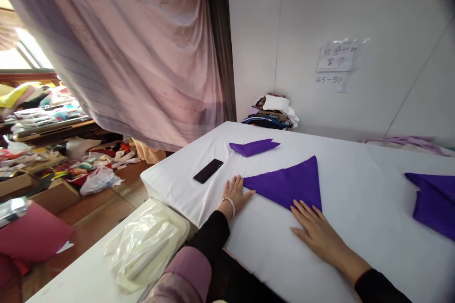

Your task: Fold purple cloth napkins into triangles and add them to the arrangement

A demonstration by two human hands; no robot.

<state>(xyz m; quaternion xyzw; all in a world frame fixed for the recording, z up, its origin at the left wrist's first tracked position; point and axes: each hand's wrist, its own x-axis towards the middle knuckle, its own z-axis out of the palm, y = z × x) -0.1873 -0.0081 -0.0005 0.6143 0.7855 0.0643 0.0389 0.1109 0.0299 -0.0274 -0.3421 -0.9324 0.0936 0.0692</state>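
A purple cloth napkin (291,182), folded into a triangle, lies flat on the white-covered table (355,199). My left hand (236,195), a bracelet at its wrist, rests with fingers stretched out at the napkin's left corner. My right hand (313,227) is spread on the near edge by the right corner. Both hands are open and flat. Behind the triangle sits a smaller folded purple cloth (253,147). A black phone (208,171) lies left of it. Another purple cloth (435,199) is at the right, partly cut off by the frame.
A cream plastic bag (145,246) covers part of a side surface at the lower left. Folded clothes (270,112) are piled behind the table. A pink curtain (152,47) hangs at the left, above boxes and clutter on the floor. Handwritten paper (336,59) is on the wall.
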